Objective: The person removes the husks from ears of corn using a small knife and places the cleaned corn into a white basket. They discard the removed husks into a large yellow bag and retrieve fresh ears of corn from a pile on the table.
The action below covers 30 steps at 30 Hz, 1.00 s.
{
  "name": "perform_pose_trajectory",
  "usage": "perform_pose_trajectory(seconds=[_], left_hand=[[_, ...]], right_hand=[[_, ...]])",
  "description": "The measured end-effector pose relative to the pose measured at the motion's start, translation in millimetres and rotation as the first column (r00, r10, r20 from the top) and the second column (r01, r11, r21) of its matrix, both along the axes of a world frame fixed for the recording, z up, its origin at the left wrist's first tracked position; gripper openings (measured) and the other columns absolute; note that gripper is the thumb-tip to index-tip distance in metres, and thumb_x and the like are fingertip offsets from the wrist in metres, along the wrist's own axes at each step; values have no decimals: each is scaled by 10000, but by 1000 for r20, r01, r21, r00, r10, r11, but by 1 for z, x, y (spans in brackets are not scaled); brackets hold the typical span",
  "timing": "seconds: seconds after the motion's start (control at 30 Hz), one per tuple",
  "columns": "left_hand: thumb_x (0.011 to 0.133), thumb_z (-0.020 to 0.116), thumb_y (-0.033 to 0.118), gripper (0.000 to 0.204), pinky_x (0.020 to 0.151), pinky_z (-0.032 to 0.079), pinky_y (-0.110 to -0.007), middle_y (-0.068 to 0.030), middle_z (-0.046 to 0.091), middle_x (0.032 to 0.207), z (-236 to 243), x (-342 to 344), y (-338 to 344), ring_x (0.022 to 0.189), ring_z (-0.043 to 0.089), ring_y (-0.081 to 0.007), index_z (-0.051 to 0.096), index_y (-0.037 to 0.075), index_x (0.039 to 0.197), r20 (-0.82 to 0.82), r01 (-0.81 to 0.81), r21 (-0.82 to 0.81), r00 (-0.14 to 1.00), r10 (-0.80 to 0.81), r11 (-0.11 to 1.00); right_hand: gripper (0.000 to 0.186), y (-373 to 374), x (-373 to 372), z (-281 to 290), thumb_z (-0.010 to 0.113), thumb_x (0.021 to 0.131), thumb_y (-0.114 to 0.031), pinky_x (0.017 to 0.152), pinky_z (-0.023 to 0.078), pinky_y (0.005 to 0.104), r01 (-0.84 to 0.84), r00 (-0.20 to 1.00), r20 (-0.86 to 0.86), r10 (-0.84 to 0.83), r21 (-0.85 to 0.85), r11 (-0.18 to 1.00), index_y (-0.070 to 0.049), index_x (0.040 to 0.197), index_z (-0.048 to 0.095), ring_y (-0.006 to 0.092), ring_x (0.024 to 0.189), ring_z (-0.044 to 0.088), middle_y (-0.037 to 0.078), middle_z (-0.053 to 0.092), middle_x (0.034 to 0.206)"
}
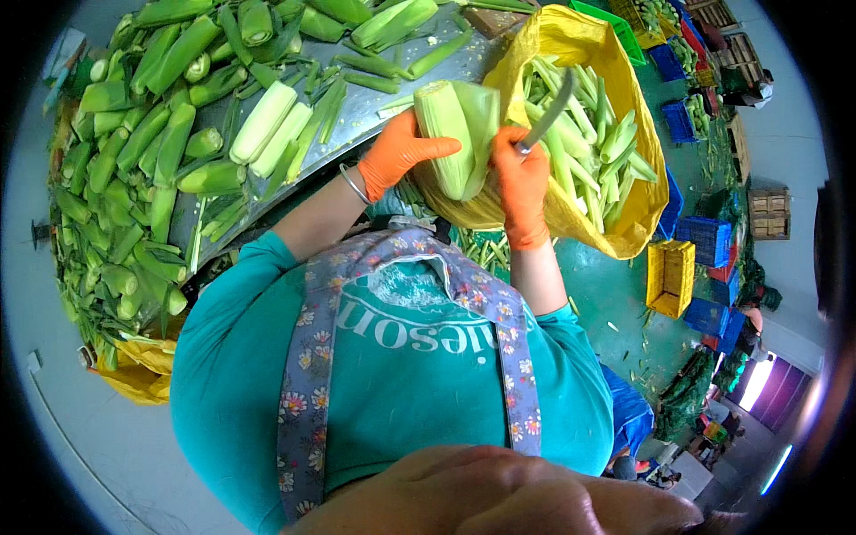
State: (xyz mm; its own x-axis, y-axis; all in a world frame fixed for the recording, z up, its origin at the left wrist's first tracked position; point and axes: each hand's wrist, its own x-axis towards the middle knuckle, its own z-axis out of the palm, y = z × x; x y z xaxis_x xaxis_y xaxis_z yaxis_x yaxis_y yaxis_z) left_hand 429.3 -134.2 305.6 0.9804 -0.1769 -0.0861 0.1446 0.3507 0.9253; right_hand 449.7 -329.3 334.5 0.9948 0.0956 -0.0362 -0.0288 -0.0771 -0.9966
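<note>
My left hand (401,153), in an orange glove, grips a thick ear of corn (440,134) still wrapped in pale green husk. The thumb lies across the front of the ear. In my right hand (521,192), gloved in orange too, is a knife (554,109) with its blade slanting up and to the right. Between the hands a loose, light husk leaf (481,114) stands off the ear, its edge close to my right fingers; whether they pinch it I cannot tell. Two pale, trimmed ears (264,123) lie side by side on the metal table (343,138).
Unpeeled corn (134,147) is heaped on the left. Right of my hands stands an open yellow bag (646,209) full of husk strips (584,143). Husk scraps litter the green floor (606,334). Yellow (669,278) and blue crates (704,241) stand farther right.
</note>
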Motion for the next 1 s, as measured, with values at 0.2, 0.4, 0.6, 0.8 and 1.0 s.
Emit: perform_pose_trajectory(seconds=[0.2,0.4,0.6,0.8,1.0], left_hand=[[822,651,149,616,1018,455,-377,-145,585,1306,0,-23,56,1165,581,-227,465,7,1392,185,104,-297,982,-49,949],[919,633,341,652,998,494,-397,-190,553,1365,-3,-37,110,1154,597,-266,416,-15,1420,-23,99,-625,989,-146,774],[893,671,345,527,868,558,-327,-133,662,1186,-8,-43,236,1005,658,-181,587,-23,1261,-135,7,-201,990,-35,980],[840,729,413,488,758,575,-356,-139,700,1029,-1,-39,349,856,692,-209,659,22,1125,-171,72,76,984,-58,995],[851,719,417,568,854,568,-373,-143,693,1137,-99,-36,330,941,700,-245,621,23,1248,-495,-85,-6,866,71,996]], right_hand=[[273,-17,27,5,555,913,-242,599,417,269,372,927,86,-365,-82,925,-52,732,630,115,651,523,24,585,716],[260,-133,63,-13,673,914,-172,730,517,318,779,549,501,-669,-15,627,52,1045,666,180,806,625,130,689,939],[323,-24,16,-23,683,917,-303,588,375,194,344,939,140,-315,-368,864,-68,1137,712,63,667,523,11,703,938],[360,150,-31,-66,625,944,-360,673,422,212,-489,789,-407,460,37,872,-68,1146,684,86,865,646,30,729,1040],[386,251,-14,-146,625,941,-338,627,442,252,-445,680,-499,537,301,844,-30,1174,626,145,883,671,76,702,1058]])
